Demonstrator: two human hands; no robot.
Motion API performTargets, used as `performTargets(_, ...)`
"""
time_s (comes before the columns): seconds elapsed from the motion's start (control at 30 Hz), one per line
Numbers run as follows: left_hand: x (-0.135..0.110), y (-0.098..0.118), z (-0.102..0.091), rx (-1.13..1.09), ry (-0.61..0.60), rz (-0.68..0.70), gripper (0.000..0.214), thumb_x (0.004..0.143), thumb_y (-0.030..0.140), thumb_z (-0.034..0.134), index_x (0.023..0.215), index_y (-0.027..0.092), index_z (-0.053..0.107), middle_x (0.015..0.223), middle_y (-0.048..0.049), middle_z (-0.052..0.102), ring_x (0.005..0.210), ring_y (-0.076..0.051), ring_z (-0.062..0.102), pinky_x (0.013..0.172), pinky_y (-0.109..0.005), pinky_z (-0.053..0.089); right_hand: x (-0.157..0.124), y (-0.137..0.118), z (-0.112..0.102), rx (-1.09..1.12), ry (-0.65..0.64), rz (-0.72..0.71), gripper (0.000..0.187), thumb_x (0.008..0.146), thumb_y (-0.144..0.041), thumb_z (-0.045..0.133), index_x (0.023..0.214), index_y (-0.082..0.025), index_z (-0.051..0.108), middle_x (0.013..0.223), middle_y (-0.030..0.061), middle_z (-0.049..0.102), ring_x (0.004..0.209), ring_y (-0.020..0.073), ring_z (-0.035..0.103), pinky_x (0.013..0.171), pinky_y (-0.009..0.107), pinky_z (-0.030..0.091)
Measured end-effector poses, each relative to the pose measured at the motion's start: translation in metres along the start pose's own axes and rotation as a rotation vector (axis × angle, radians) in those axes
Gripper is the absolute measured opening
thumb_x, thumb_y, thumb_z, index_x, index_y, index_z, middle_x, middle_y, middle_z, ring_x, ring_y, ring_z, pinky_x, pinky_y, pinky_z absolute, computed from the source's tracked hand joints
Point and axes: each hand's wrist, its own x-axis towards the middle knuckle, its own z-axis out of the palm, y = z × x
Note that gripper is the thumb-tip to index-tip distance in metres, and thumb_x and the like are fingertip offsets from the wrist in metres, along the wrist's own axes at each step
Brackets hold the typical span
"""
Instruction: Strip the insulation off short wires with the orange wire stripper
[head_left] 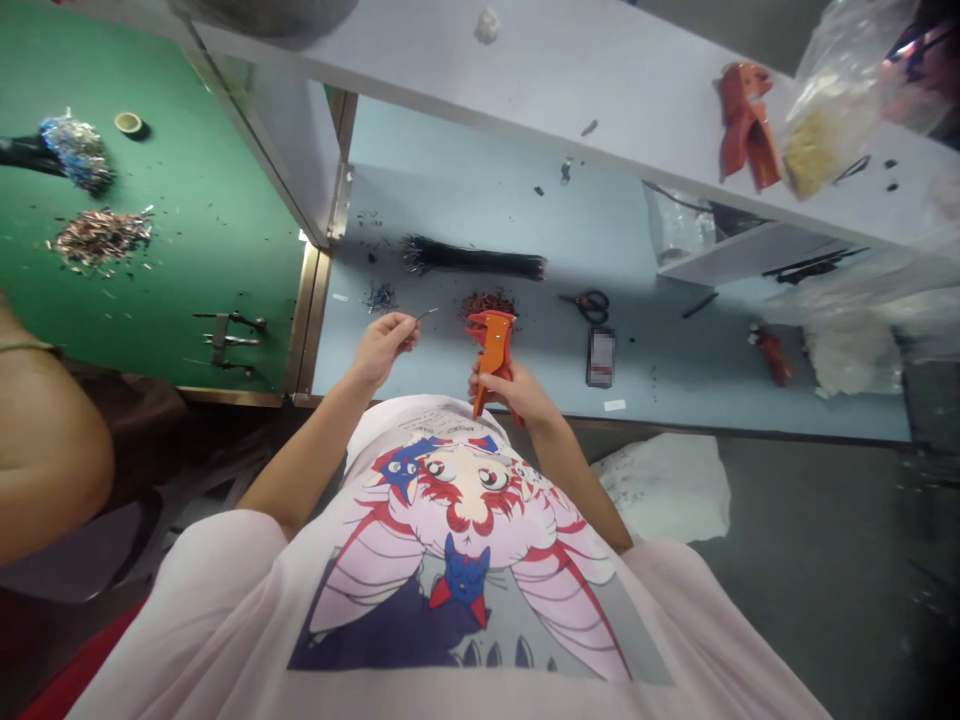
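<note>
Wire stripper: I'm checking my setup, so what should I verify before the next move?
1. Stripper gripped in right hand: ok.
2. Wire pinched in left hand: ok.
3. Wire end inside the stripper: not ok, the wire is held apart from it.
4. Condition of the wire tip: cannot tell, too small to see.
5. Scissors within reach on the bench: ok, they lie just beyond the stripper.
6. Wire bundle lying clear of both hands: ok.
</note>
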Motion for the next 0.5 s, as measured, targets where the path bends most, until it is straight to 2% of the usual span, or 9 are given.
performTargets(0.1, -0.026, 0.017, 0.009, -0.018, 0.000, 0.094, 0.026, 0.068, 0.041, 0.069, 0.071, 0.018, 0.058, 0.061, 0.0023, 0.054, 0.053, -0.007, 0.046, 0.054, -0.021, 0.038, -0.004, -0.007, 0.013, 0.043, -0.217, 0.016, 0.032, 0.069, -0.033, 0.071, 0.093, -0.017, 0.055, 0.081, 0.0030, 0.059, 0.070, 0.0160, 0.060, 0.064, 0.034, 0.055)
performTargets(0.2, -0.043, 0.031, 0.016, 0.094, 0.056, 0.214, 0.023, 0.070, 0.040, 0.068, 0.072, 0.018, 0.060, 0.059, 0.0021, 0.052, 0.054, -0.009, 0.046, 0.055, -0.023, 0.038, -0.007, -0.016, 0.022, 0.084, -0.360, 0.009, 0.032, 0.070, -0.033, 0.070, 0.094, -0.017, 0.056, 0.080, 0.0026, 0.059, 0.071, 0.0159, 0.060, 0.066, 0.035, 0.055)
performTargets(0.33, -0.055, 0.045, 0.022, 0.282, 0.154, 0.345, 0.019, 0.072, 0.037, 0.066, 0.073, 0.019, 0.063, 0.066, -0.0001, 0.057, 0.061, -0.011, 0.049, 0.061, -0.024, 0.040, -0.012, -0.024, 0.026, 0.113, -0.458, 0.016, 0.033, 0.071, -0.032, 0.070, 0.096, -0.017, 0.055, 0.080, 0.0021, 0.059, 0.070, 0.0161, 0.061, 0.068, 0.037, 0.055)
performTargets(0.5, -0.063, 0.051, 0.027, 0.421, 0.133, 0.445, 0.016, 0.075, 0.035, 0.063, 0.073, 0.019, 0.064, 0.073, -0.0014, 0.059, 0.069, -0.013, 0.052, 0.068, -0.025, 0.041, -0.020, -0.028, 0.024, 0.139, -0.509, 0.020, 0.034, 0.071, -0.031, 0.071, 0.098, -0.017, 0.054, 0.080, 0.0023, 0.060, 0.069, 0.0158, 0.062, 0.069, 0.038, 0.055)
